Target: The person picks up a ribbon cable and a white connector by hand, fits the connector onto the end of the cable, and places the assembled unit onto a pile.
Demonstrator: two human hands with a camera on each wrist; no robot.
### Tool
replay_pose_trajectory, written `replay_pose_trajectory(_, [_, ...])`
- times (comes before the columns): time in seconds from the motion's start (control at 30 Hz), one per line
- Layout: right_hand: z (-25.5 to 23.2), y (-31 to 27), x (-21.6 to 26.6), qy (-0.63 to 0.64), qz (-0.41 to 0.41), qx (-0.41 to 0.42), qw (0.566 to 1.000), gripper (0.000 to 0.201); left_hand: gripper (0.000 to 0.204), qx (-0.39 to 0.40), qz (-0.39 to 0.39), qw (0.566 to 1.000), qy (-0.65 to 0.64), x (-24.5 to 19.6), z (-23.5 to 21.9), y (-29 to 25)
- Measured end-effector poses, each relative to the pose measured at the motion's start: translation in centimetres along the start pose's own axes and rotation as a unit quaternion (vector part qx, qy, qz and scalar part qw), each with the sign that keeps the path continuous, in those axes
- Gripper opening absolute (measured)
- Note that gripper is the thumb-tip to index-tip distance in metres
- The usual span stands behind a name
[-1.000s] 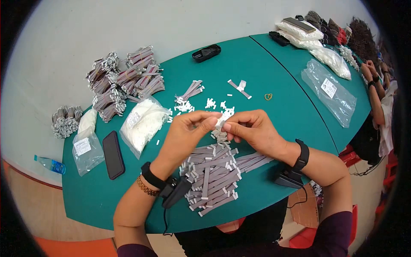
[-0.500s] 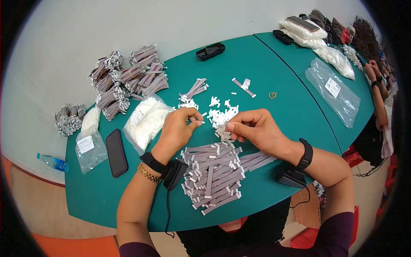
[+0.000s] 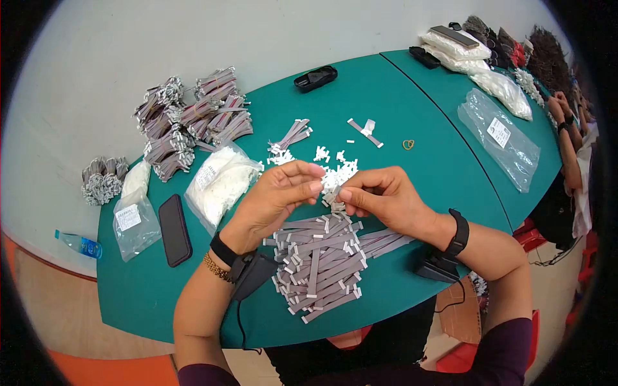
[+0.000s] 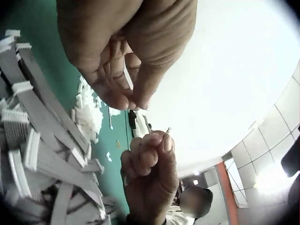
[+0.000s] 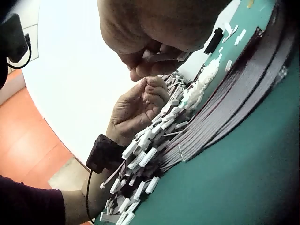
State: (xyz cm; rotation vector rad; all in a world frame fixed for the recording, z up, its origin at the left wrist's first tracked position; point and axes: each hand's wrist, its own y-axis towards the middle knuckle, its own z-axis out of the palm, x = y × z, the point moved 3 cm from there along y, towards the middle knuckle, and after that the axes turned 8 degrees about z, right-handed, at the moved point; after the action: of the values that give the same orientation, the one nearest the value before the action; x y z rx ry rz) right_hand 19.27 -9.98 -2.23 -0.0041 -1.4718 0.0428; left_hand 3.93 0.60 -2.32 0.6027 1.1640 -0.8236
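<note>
My left hand point(image 3: 277, 196) is raised just left of the right one, over the near edge of the white pieces. Its thumb and fingertips lie close together; whether they pinch a small white piece I cannot tell. My right hand point(image 3: 389, 202) pinches a short grey ribbon cable point(image 5: 164, 57), most of it hidden by the fingers. A tiny bright tip point(image 4: 169, 129) sticks out above its thumb in the left wrist view. Behind the hands lies a heap of small white connector pieces point(image 3: 344, 168). Below them spreads a pile of grey ribbon cables point(image 3: 315, 270) with white ends.
Tied cable bundles point(image 3: 190, 122) stand at the back left. A bag of white pieces point(image 3: 215, 183), a phone point(image 3: 175, 230) and a bottle point(image 3: 85, 246) lie to the left. Further right are rubber bands point(image 3: 408, 145), a clear bag point(image 3: 499, 141) and another person's arms point(image 3: 565, 138).
The hands were together at a white piece, then the left moved left to the small white pieces. Now it is back beside the right hand, palm turned more upward. The right hand stays nearly still.
</note>
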Motion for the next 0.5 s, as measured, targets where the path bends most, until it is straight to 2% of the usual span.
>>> replay_pose_trajectory(0.2, [-0.05,-0.09,-0.03,-0.023,-0.005,0.010,1.000,0.015,0.024,0.018,-0.023,0.999,-0.042,0.49,0.18,-0.27])
replay_pose_trajectory(0.5, [-0.01,0.02,-0.27,-0.024,-0.010,0.023,0.999,0.014,0.019,0.028,-0.035,0.998,-0.042,0.31,0.19,-0.36])
